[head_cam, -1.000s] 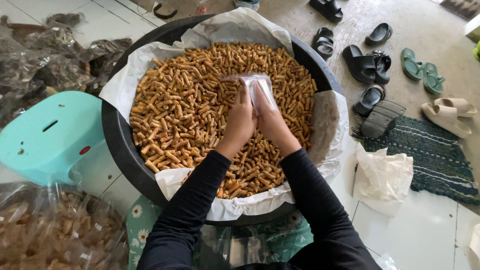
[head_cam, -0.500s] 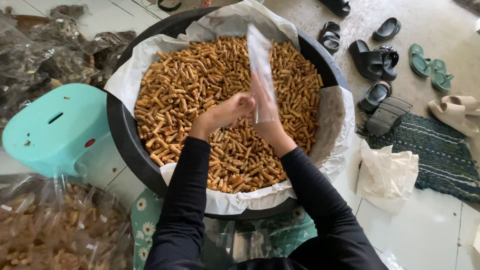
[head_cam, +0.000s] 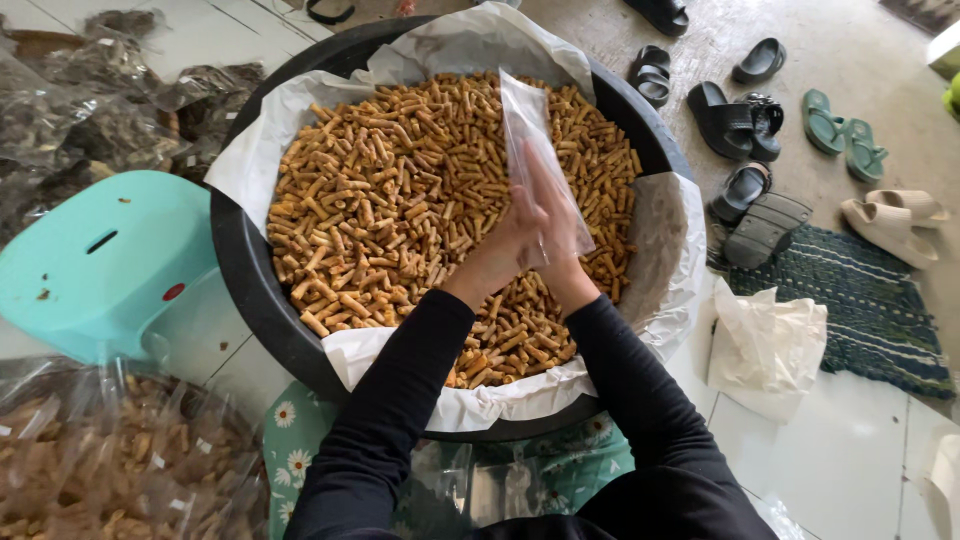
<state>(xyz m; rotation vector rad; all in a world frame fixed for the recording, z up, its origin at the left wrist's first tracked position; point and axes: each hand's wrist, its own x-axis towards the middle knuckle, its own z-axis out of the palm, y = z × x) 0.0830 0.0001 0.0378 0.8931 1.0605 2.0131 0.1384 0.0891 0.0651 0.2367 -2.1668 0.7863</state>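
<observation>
Clear plastic bag (head_cam: 535,150), empty, held upright between left hand (head_cam: 500,250) and right hand (head_cam: 560,225), both closed on its lower edge, directly above the paper-lined black basin (head_cam: 240,270) of golden snack sticks (head_cam: 400,200), presumably so sticks lie within reach; turquoise stool (head_cam: 110,260) beside.

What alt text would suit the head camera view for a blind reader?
Two hands, left hand and right hand, hold a clear plastic bag over a black tub of golden snack sticks. A teal stool stands left, sandals right.
</observation>
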